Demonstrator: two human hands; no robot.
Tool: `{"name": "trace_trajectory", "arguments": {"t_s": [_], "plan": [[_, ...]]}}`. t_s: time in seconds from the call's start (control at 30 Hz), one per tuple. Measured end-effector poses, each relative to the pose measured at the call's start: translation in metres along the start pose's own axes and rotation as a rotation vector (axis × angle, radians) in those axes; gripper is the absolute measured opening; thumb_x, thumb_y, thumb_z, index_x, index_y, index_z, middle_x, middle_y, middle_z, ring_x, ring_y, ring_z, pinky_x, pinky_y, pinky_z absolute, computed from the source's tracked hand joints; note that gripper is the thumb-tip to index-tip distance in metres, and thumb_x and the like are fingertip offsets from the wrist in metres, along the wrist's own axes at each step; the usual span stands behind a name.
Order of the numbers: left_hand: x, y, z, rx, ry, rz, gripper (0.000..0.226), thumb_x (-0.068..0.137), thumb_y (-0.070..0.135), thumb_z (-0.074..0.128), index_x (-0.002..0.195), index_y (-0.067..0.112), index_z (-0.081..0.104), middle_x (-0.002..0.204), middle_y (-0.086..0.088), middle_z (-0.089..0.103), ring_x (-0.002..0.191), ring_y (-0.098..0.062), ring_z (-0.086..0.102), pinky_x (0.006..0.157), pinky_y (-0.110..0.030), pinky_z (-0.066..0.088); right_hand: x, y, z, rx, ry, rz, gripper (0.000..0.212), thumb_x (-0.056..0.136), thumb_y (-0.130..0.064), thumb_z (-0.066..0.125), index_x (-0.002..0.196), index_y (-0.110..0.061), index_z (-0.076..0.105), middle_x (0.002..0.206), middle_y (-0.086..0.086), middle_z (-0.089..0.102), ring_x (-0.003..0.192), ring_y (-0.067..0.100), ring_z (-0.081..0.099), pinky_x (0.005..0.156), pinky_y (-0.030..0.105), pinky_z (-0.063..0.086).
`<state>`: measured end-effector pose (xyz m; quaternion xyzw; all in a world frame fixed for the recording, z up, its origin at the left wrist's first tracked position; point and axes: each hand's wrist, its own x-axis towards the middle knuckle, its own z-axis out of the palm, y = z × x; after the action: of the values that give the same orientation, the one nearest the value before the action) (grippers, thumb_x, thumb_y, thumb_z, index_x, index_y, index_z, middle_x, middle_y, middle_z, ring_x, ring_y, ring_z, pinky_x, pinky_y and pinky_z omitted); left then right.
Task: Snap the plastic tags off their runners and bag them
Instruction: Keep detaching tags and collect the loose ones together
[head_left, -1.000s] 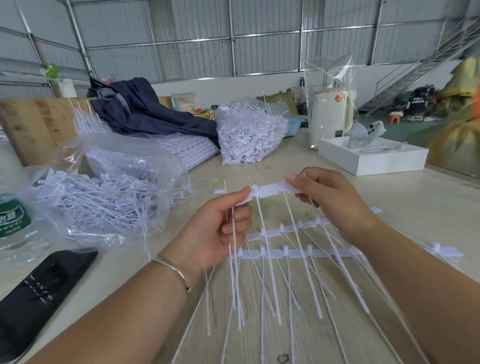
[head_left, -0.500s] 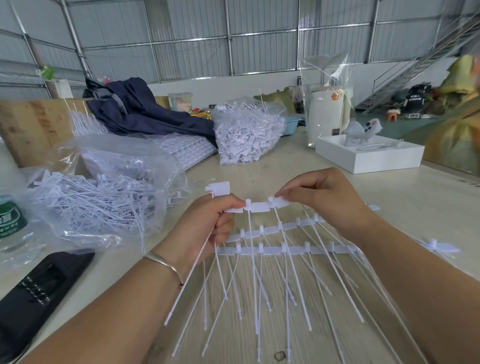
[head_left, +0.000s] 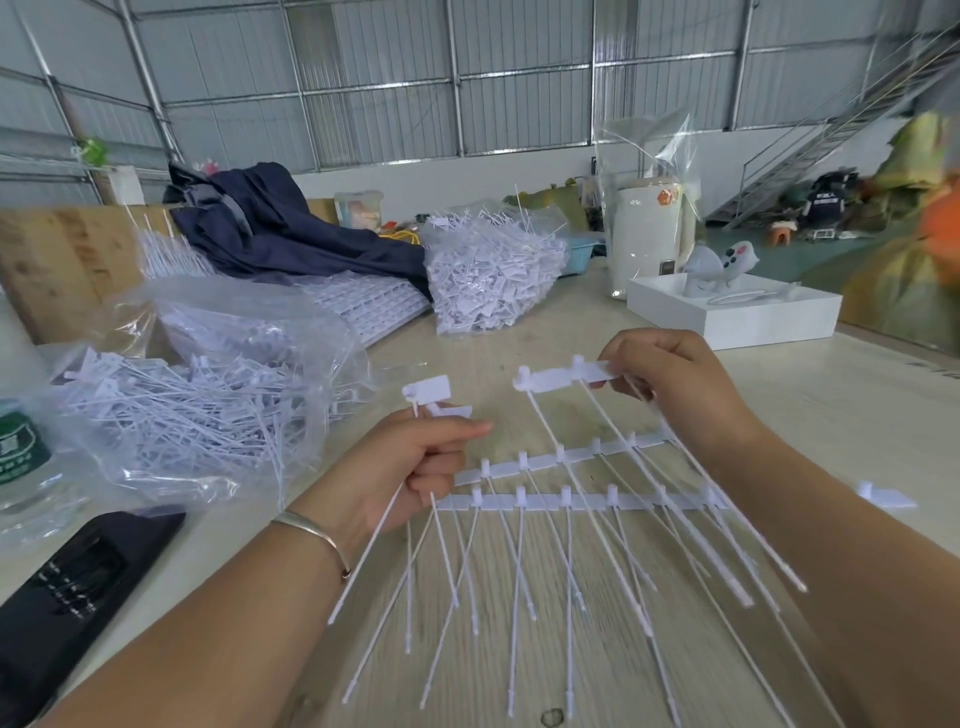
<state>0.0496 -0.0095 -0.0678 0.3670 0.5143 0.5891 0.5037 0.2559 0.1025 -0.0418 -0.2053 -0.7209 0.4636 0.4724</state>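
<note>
My left hand (head_left: 415, 467) grips a few loose white tags (head_left: 428, 392) by their stems, their flat heads sticking up above the fist. My right hand (head_left: 680, 389) pinches a short strip of joined tags (head_left: 556, 376), held in the air with long stems hanging down toward me. A gap separates the two hands. On the table below lie two white runners with tags (head_left: 561, 501) attached, stems fanned toward me. An open clear bag of loose tags (head_left: 197, 410) lies to the left.
A black flat object (head_left: 78, 587) and a water bottle (head_left: 21, 457) sit at the left edge. Farther back are a second bag of tags (head_left: 493, 275), stacked runners (head_left: 363, 306), dark blue cloth (head_left: 291, 234), a white box (head_left: 737, 312) and a bagged white appliance (head_left: 649, 239).
The hands have pulled apart: my left hand moved left with snapped-off tags, while my right hand lifted the remaining strip up and to the right.
</note>
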Motion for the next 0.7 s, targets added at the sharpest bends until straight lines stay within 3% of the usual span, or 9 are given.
{"name": "trace_trajectory", "arguments": {"t_s": [0.1,0.23,0.37,0.43,0.57,0.7], "plan": [[0.002,0.000,0.002,-0.097,0.028,-0.014,0.036,0.071,0.011,0.068,0.066,0.022,0.034,0.056,0.006,0.021,0.037,-0.003,0.022,0.031,-0.013,0.018,0.000,0.000,0.006,-0.036,-0.019,-0.025,0.023,0.074,-0.012,0.050,0.052,-0.010,0.056,0.051,-0.007,0.041,0.055,0.009,0.039,0.056,0.015,0.034],[0.000,0.000,0.005,-0.159,0.051,-0.116,0.030,0.082,0.036,0.062,0.072,0.020,0.039,0.057,0.006,0.030,0.036,-0.003,0.025,0.028,-0.013,0.021,-0.001,0.003,0.010,-0.185,-0.051,-0.008,0.019,0.075,-0.021,0.052,0.056,-0.015,0.055,0.057,0.005,0.035,0.053,0.013,0.032,0.050,0.020,0.026],[-0.002,0.002,0.007,-0.180,0.045,-0.170,0.045,0.093,0.055,0.045,0.087,0.011,0.053,0.055,0.004,0.032,0.035,-0.004,0.022,0.027,-0.014,0.016,-0.003,0.008,0.016,-0.302,-0.073,0.013,0.026,0.089,-0.010,0.052,0.063,-0.012,0.049,0.052,-0.010,0.036,0.048,0.004,0.032,0.046,0.016,0.025],[-0.003,0.004,0.009,-0.174,0.046,-0.145,0.050,0.083,0.062,0.053,0.084,0.012,0.057,0.057,0.005,0.030,0.038,-0.004,0.020,0.028,-0.014,0.016,-0.005,0.009,0.018,-0.372,-0.102,0.008,0.023,0.092,-0.010,0.051,0.069,-0.008,0.047,0.052,-0.010,0.036,0.049,0.005,0.033,0.049,0.018,0.026],[-0.006,0.006,0.011,-0.040,0.028,-0.014,0.031,0.063,0.042,0.079,0.059,0.025,0.053,0.059,0.009,0.022,0.042,-0.003,0.017,0.031,-0.014,0.014,-0.007,0.010,0.020,-0.463,-0.161,0.009,0.025,0.096,-0.013,0.048,0.072,-0.012,0.042,0.058,-0.005,0.038,0.056,0.011,0.034,0.059,0.031,0.028],[-0.006,0.005,0.009,0.023,0.072,0.052,0.024,0.069,0.023,0.076,0.048,0.022,0.067,0.057,0.009,0.021,0.042,-0.004,0.016,0.032,-0.015,0.013,-0.007,0.008,0.021,-0.469,-0.168,-0.028,0.026,0.096,-0.013,0.049,0.071,-0.018,0.046,0.061,0.004,0.042,0.059,0.015,0.038,0.060,0.032,0.031]]}}
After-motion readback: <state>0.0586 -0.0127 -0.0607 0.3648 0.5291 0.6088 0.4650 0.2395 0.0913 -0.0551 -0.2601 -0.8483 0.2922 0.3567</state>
